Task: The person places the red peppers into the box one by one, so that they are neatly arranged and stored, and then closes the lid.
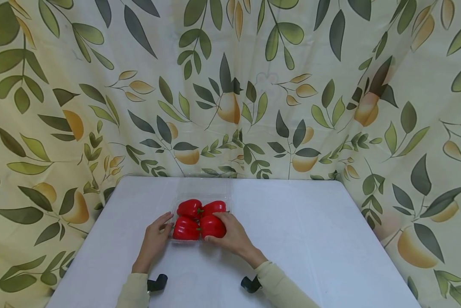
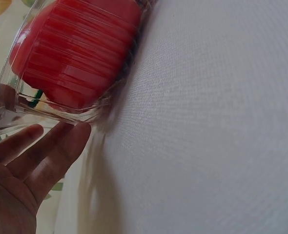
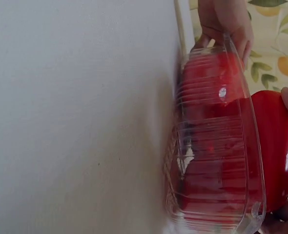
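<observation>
Several red bell peppers sit in a clear plastic container. My right hand grips the near right pepper, its fingers at the far side and its thumb at the near side. In the right wrist view this pepper stands out above the container's rim. My left hand holds the container's left edge. The left wrist view shows its fingertips against the ribbed wall below the rim, with part of the hand seen through the plastic. A green stem shows there too.
The container's clear lid lies folded back toward the far edge of the white table. Behind the table hangs a curtain printed with leaves and fruit. Black wrist mounts stick out near both sleeves.
</observation>
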Demonstrator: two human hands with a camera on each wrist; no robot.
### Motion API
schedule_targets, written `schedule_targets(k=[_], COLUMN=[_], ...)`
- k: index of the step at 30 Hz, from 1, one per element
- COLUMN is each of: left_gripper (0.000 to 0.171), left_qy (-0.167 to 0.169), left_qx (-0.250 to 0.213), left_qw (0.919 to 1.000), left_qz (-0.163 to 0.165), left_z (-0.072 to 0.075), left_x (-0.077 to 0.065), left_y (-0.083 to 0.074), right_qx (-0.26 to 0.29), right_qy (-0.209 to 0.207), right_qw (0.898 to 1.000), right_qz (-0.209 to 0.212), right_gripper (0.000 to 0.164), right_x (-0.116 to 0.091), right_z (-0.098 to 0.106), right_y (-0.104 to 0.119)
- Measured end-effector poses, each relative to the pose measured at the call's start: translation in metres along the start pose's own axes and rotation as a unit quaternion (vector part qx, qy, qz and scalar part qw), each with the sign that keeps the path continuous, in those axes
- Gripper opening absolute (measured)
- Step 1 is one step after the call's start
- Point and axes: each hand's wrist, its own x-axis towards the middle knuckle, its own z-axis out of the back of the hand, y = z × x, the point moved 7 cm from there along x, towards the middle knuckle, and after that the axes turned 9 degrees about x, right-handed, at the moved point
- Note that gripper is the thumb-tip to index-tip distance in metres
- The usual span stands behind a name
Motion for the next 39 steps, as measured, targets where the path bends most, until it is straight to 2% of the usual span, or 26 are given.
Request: schedule_targets(k=[8, 16, 24, 29, 39], left_gripper=[0.039, 0.04, 0.04, 0.039, 0.039], left_qy=[0.002, 0.007, 0.007, 0.004, 0.008], left_qx=[0.0, 0.0, 0.007, 0.003, 0.005], left_qw=[1.0, 0.9998, 0.9998, 0.9999, 0.9997], left_qz=[0.003, 0.017, 0.017, 0.014, 0.022], left_z=[-0.0011, -0.0025, -0.0028, -0.0024, -0.003], left_x=[0.0007, -0.0019, -0.0018, -0.0002, -0.0012], left_y=[0.0, 0.0016, 0.0012, 0.0023, 0.0031], right_qx=[-0.018, -0.023, -0.042, -0.039, -0.056], right_qy=[-0.016, -0.019, -0.038, -0.034, -0.042], right_qw=[1.0, 0.999, 0.998, 0.998, 0.997], right_qz=[0.0, 0.036, 0.027, 0.02, 0.034], right_gripper=[0.078, 0.067, 0.069, 0.068, 0.059], right_x=[-0.0004, -0.0013, -0.0018, -0.0036, -0.0069], right_z=[-0.0003, 0.0014, 0.0023, 0.0037, 0.0065], right_y=[0.0003, 0.0054, 0.0029, 0.0013, -0.0001])
